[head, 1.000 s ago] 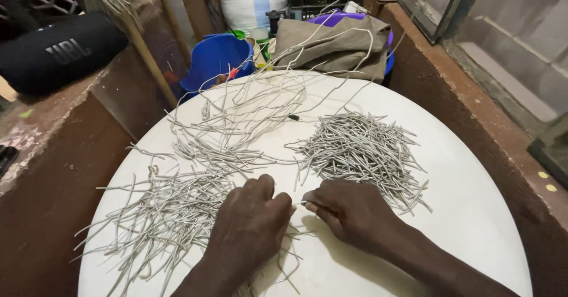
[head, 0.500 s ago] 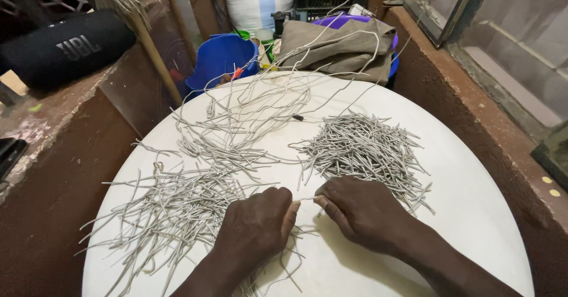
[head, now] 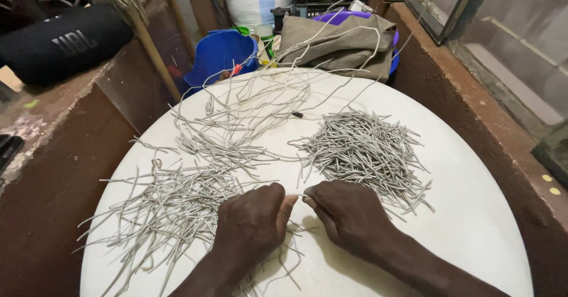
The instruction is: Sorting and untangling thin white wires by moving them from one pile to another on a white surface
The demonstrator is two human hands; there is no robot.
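At the near edge of the round white table (head: 485,226), the left hand (head: 251,220) and the right hand (head: 349,214) meet knuckle to knuckle, both curled nearly closed, each pinching one end of a short grey wire piece (head: 300,196) that spans the small gap between thumbs and forefingers. Under and to the left of the left hand lies a loose scatter of longer grey wire strands (head: 160,208), some bent. Just beyond the right hand sits a denser heap of short cut wire lengths (head: 361,149), touching its knuckles. Farther back, tangled uncut wire (head: 248,105) loops toward the table's far rim. Beyond the table stand a blue bucket (head: 219,51) and a folded tan cloth (head: 337,39); a black cylindrical speaker (head: 62,42) rests on the ledge at left.
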